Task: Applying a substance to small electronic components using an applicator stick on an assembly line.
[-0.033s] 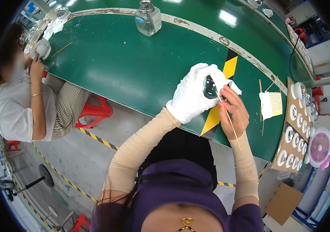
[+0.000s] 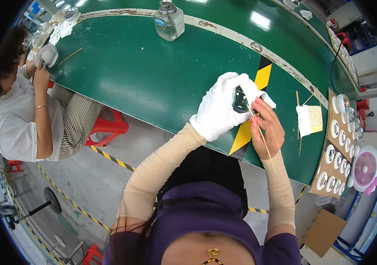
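My left hand (image 2: 218, 108), in a white glove, is closed around a round part with a dark, glossy clear face (image 2: 240, 100). Light reflections show on that face; the glove covers much of the part's rim. Bare-fingered, my right hand (image 2: 269, 126) pinches a thin wooden stick (image 2: 266, 148). The stick's upper tip meets the near edge of the glossy face, and its other end points back along my right forearm. A bit of white cloth (image 2: 268, 100) shows just beyond my right fingers. Both hands are above the green table near its front edge.
A clear glass pump bottle (image 2: 169, 24) stands at the back. To the right lie a yellow dotted pad (image 2: 315, 118), white cloth, loose sticks and a brown board (image 2: 320, 179) with several white rings. A pink fan (image 2: 365, 168) stands beyond. At the left a co-worker (image 2: 16, 119) handles a white part.
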Available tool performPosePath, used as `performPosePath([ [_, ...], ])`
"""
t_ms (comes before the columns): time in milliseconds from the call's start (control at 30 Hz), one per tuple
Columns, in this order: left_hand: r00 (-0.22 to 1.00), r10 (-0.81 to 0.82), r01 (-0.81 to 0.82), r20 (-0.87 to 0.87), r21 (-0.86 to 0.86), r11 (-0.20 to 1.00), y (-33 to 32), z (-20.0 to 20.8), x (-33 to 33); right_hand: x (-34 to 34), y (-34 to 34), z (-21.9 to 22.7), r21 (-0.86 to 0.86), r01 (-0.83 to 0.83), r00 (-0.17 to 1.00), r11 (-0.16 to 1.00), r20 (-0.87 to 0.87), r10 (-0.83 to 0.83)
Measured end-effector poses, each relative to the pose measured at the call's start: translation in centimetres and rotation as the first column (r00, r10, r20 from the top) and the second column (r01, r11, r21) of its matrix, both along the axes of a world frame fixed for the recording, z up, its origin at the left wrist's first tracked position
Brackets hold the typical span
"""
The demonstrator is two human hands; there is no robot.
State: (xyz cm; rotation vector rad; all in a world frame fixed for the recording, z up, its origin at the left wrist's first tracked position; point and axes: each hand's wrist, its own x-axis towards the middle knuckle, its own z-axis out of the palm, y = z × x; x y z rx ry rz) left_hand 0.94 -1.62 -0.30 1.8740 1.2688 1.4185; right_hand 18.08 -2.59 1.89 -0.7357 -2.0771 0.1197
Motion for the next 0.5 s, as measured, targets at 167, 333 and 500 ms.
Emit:
performPosePath([
  [167, 1.000, 0.013, -0.014, -0.022, -0.041, 0.999, -0.1, -0.2, -0.1, -1.2, -0.3, 0.7, -0.018, 0.076, 0.997, 0.997, -0.020, -0.076],
  [333, 1.000, 0.011, -0.011, -0.021, -0.011, 1.000, -0.1, -0.2, 0.0, -1.2, -1.4, 0.9, -0.057, 0.122, 0.992, 0.991, -0.020, -0.124],
  [500, 1.000, 0.014, -0.015, -0.027, -0.035, 0.999, -0.2, 0.1, 0.0, -2.3, -1.2, 1.5, -0.067, 0.160, 0.986, 0.985, -0.033, -0.163],
])
